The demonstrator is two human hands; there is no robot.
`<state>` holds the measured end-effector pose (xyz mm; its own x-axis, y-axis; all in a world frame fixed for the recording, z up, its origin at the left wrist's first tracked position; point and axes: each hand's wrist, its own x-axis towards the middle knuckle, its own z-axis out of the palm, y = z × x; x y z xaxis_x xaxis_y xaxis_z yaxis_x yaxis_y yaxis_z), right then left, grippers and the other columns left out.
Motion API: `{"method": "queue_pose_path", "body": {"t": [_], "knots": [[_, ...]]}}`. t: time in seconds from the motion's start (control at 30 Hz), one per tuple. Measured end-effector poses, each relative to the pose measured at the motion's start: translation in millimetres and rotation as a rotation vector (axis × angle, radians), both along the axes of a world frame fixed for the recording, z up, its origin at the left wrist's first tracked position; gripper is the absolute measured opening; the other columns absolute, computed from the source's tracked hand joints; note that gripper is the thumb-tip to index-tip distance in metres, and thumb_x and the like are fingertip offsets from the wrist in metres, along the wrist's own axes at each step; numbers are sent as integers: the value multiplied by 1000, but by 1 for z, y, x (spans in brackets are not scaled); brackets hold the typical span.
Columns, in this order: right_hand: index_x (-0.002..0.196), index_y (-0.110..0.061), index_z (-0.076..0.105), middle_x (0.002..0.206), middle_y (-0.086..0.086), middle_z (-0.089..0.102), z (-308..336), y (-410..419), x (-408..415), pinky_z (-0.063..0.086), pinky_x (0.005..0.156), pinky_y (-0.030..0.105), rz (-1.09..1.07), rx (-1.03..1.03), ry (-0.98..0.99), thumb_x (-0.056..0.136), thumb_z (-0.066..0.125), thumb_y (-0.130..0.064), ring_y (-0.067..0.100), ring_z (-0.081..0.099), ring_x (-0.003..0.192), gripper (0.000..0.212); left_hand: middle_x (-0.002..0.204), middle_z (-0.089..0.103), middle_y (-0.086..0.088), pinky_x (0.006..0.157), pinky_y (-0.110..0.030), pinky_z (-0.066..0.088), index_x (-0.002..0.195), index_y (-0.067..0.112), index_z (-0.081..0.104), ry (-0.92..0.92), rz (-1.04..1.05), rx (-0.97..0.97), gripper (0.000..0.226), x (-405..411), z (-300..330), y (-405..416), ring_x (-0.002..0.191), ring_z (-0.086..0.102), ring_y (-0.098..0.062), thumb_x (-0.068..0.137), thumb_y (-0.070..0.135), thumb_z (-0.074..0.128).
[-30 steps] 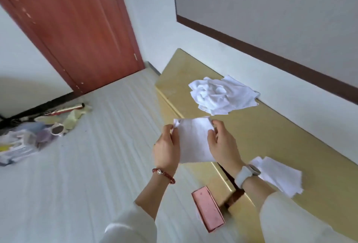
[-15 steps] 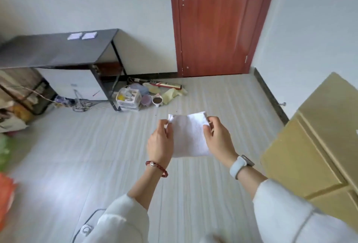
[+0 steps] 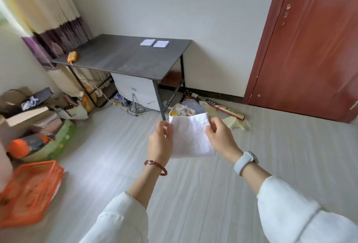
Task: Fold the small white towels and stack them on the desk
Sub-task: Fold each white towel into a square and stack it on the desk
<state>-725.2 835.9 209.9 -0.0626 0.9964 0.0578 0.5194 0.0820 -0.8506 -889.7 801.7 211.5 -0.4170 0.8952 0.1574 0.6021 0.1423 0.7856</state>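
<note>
White folded terry towel (image 3: 191,136) hangs upright, long axis vertical, its top corners pinched by left hand (image 3: 159,143) and right hand (image 3: 222,138).

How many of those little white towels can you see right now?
3. One folded towel is held between the left hand and right hand; two folded piles lie side by side on the desk, perhaps stacked.
</note>
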Motion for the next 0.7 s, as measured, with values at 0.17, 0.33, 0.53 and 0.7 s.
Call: {"method": "queue_pose_path", "body": {"t": [0.17, 0.33, 0.53, 0.7], "knots": [[99, -3, 54, 83, 5, 59, -5, 109, -83, 41, 64, 20, 158, -49, 2, 90, 49, -13, 21, 55, 76, 14, 77, 54, 1, 61, -28, 36, 100, 9, 56, -37, 150, -44, 19, -82, -2, 90, 72, 50, -22, 95, 23, 44], [105, -6, 55, 92, 0, 58, -18, 225, -174, 33, 67, 23, 245, -83, 4, 91, 50, -17, 16, 53, 84, 18, 78, 55, -2, 60, -25, 28, 98, 6, 58, -40, 195, -28, 19, -174, -15, 196, 72, 48, -21, 95, 21, 46], [99, -9, 57, 92, 0, 60, -20, 384, -288, 42, 75, 29, 206, -127, 68, 89, 53, -17, 17, 55, 86, 13, 78, 56, -2, 64, -25, 33, 97, 9, 58, -87, 194, -26, 18, -290, -17, 358, 75, 50, -20, 94, 23, 49], [95, -12, 56, 91, 4, 63, -20, 494, -353, 48, 76, 38, 167, -189, 100, 88, 53, -18, 22, 58, 80, 9, 77, 56, 2, 64, -23, 29, 94, 13, 58, -84, 160, -73, 14, -359, -13, 479, 75, 48, -18, 93, 23, 48]]}}
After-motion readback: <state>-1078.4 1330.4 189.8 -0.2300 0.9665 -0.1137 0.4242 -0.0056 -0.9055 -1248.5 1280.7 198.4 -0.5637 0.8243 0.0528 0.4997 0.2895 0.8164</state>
